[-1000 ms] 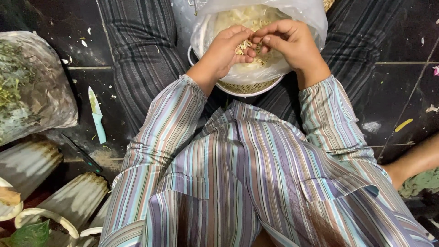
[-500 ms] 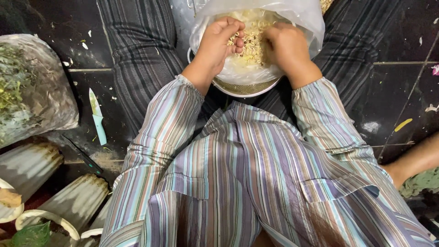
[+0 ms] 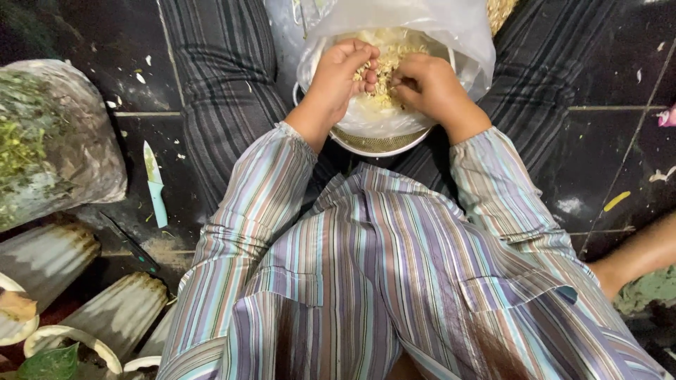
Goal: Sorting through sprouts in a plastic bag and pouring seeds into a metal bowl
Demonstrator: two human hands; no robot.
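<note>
Pale shredded strands [image 3: 384,77] fill a round metal bowl [image 3: 373,144] lined with a clear plastic bag [image 3: 451,28], in the one head view, at the top middle of the frame between the person's knees. The heap is a loose mound with no clear long axis; single strands point every way. The bowl sits upright, mouth up, on the floor against the striped trouser legs.

The left hand [image 3: 341,74] is curled, fingers bent in and pinched on a small tuft of the strands. The right hand [image 3: 429,88] is also half closed, fingertips down in the heap and touching the strands; whether it grips any I cannot tell. The two hands are just beside each other over the middle of the bowl, and they cover much of the heap. The bag's raised edge hides the bowl's far rim.

The floor [image 3: 77,28] is dark, glossy tile with pale joints, sprinkled with small light scraps. On it to the left lies a knife with a light blue handle [image 3: 155,186], blade pointing away from the person, well apart from the bowl. Further left is a bag of green leaves [image 3: 49,141]. Ribbed pale pots [image 3: 105,317] lie at the lower left. A bare limb of another person [image 3: 637,257] shows at the right edge.
</note>
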